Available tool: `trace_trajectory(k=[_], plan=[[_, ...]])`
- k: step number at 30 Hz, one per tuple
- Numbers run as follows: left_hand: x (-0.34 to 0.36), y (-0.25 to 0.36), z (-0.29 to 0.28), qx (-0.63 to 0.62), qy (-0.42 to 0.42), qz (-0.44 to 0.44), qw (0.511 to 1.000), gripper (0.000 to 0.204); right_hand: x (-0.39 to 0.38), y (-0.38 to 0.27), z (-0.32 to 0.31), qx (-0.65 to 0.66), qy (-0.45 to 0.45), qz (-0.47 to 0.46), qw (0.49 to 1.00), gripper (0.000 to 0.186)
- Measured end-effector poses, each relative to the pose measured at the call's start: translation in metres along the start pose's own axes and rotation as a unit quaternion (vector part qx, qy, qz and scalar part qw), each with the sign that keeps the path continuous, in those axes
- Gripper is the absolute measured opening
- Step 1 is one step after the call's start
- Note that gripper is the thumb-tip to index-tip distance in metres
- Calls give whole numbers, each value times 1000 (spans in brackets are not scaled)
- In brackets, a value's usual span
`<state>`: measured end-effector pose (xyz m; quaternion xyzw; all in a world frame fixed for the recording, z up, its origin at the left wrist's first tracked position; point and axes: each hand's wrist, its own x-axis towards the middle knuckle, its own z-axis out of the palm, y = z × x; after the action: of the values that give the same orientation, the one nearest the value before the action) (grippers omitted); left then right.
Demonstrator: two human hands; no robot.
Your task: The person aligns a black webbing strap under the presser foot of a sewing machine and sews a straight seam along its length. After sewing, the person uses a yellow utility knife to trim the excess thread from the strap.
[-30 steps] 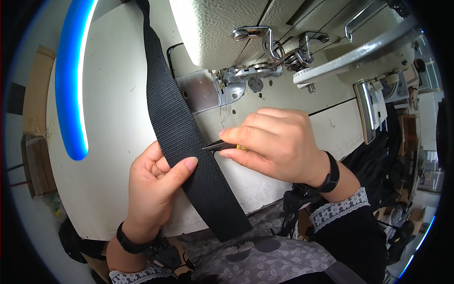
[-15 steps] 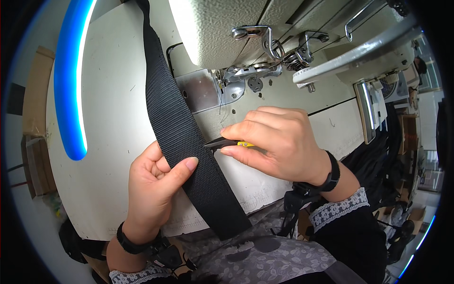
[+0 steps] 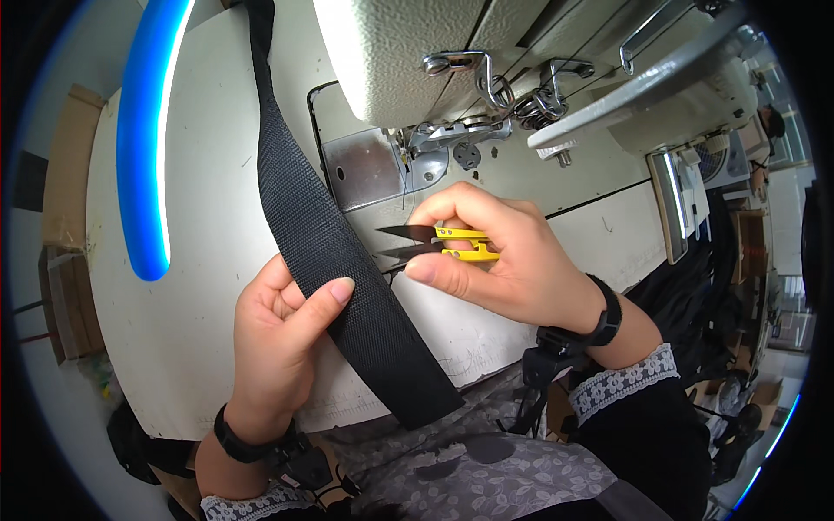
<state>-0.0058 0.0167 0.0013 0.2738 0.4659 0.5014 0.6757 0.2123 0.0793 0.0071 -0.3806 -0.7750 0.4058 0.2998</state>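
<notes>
A wide black webbing strap (image 3: pixel 317 230) runs from the far left of the table down toward my lap. My left hand (image 3: pixel 282 321) grips its left edge, thumb on top and fingers underneath. In my right hand (image 3: pixel 512 256) are yellow-handled thread snips (image 3: pixel 465 233), held between thumb and fingers. Their dark blades are spread apart and point left, just off the strap's right edge. Beyond them stands a sewing machine (image 3: pixel 408 61), with its needle and presser foot (image 3: pixel 406 143) over a metal plate (image 3: pixel 369 165). Loose threads hang near the needle.
A blue-and-white glowing curved lamp (image 3: pixel 148 148) rises at the left of the white table (image 3: pixel 204 347). A pale lever (image 3: pixel 643 82) juts over the table at the right. Dark fabric (image 3: pixel 682 300) is heaped beyond the table's right side, and cardboard (image 3: pixel 74 174) stands at far left.
The snips' blades have gone from closed at the strap's edge to spread apart. My right hand has loosened its fingers and drawn slightly away; the strap has shifted a little.
</notes>
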Motion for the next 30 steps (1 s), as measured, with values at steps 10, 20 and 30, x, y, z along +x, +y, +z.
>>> trace_trajectory(k=[10, 20, 30], plan=[[-1, 4, -3, -20, -45, 8, 999, 33, 6, -4, 0, 198, -202, 158, 946, 24], [0, 4, -6, -18, -15, -13, 1000, 34, 1, 3, 0, 9, 22, -45, 999, 35], [-1, 5, -8, -17, -21, -11, 1000, 37, 2, 1, -8, -123, -8, -155, 980, 22]])
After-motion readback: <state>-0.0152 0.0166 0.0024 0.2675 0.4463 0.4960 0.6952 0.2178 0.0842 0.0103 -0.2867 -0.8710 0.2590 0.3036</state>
